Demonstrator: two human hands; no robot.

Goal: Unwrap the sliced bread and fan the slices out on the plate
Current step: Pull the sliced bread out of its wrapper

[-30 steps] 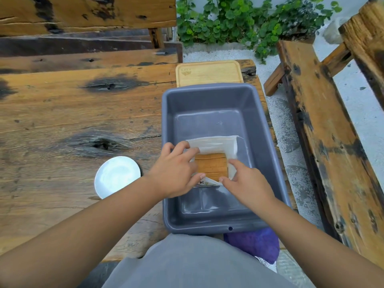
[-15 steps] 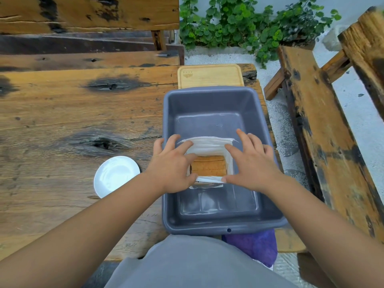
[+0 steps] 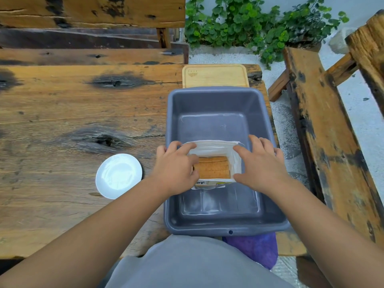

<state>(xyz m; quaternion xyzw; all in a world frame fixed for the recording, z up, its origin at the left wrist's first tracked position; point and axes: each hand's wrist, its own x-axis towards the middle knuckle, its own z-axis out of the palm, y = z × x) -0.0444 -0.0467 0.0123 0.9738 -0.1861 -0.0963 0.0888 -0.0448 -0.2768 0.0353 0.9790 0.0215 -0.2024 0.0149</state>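
Bread (image 3: 214, 167) is still down in its white wrapper (image 3: 212, 146), sitting mid-floor in the grey tub (image 3: 216, 94), so I'd call this the unwrapping step: the left hand (image 3: 176, 169) and right hand (image 3: 259, 163) each have fingers (image 3: 242, 151) spread loosely and pressed on the wrapper's sides, holding its mouth open, nothing pinched tight. Next move is probably peeling the wrapper down and lifting slices over the tub's left wall to the white plate (image 3: 118, 176), which sits on open tabletop (image 3: 72, 113) just beside the tub with loads of room; right of the tub, the tabletop ends pretty quick
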